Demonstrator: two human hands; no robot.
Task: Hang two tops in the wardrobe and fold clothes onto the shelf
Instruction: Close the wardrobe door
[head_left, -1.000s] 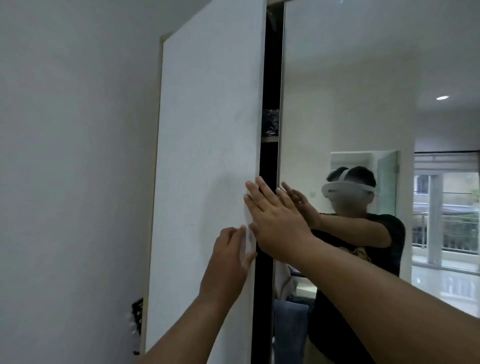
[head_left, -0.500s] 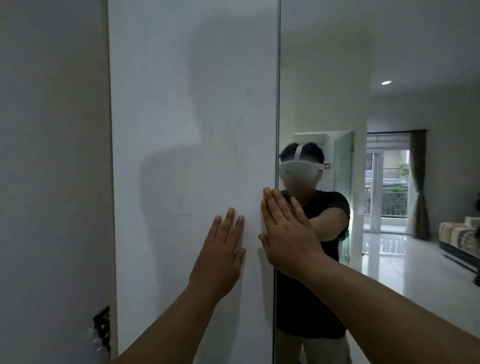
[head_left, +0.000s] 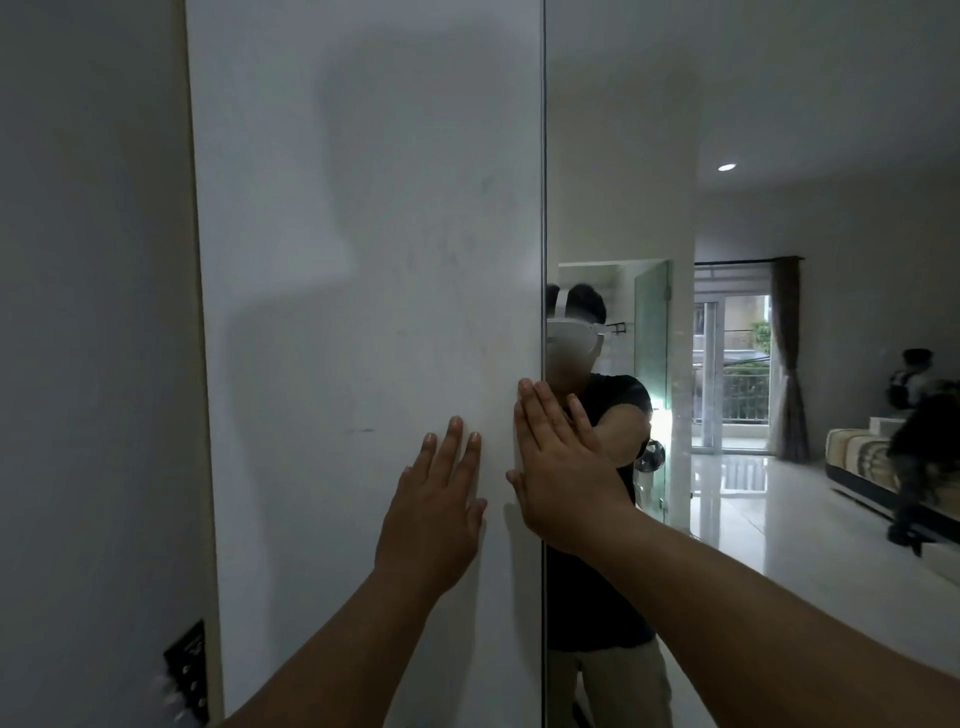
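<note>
White wardrobe door (head_left: 363, 312) shut flush against mirrored door (head_left: 623, 156), thin seam between. Left hand (head_left: 436, 509) flat on white panel, fingers straight, gripping nothing. Right hand (head_left: 556, 467) flat across seam, palm on mirror edge, fingers straight, holding nothing. Tops, clothes, shelf out of sight. Mirror reflecting sofa (head_left: 857, 457), curtain (head_left: 787, 358), balcony door (head_left: 732, 374).

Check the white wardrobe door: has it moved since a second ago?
Yes. The white door swung shut toward the mirrored door; the dark gap between them is gone and their edges now meet. Left hand and right hand press flat.
</note>
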